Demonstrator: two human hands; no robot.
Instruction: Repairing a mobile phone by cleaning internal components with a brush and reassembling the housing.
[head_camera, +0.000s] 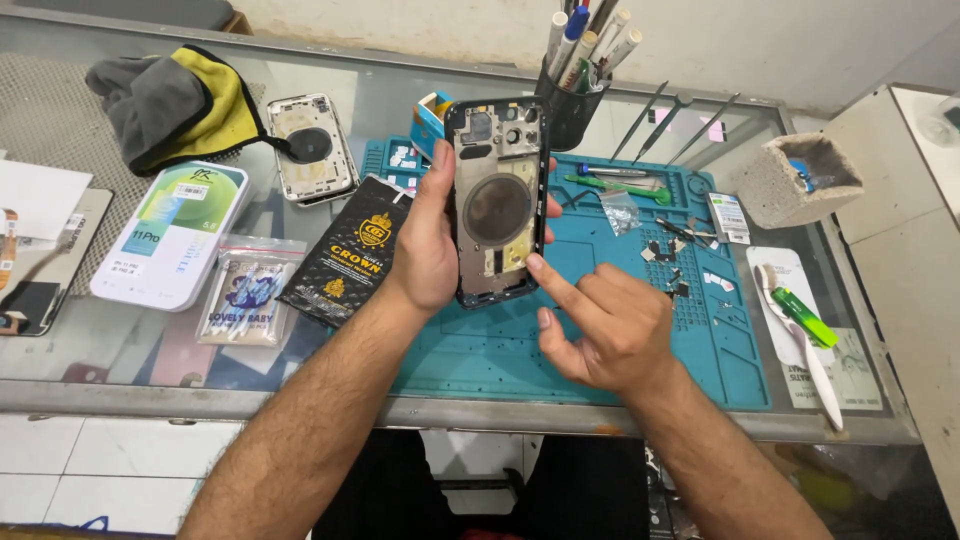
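My left hand (425, 245) holds an empty phone housing (497, 200) upright above the teal repair mat (500, 350), inner side facing me, with a round coil area in its middle. My right hand (600, 320) is just below and right of it, its index finger tip touching the housing's lower right edge while the other fingers are curled. Small screws and loose phone parts (668, 262) lie on the mat to the right.
A second phone housing (310, 147) lies on the glass table at left, near a grey and yellow cloth (170, 100). A white box (172, 235), cotton swab packet (245, 292), black packet (345, 250), pen cup (572, 95), tweezers (665, 125), toothbrush (800, 345) surround the mat.
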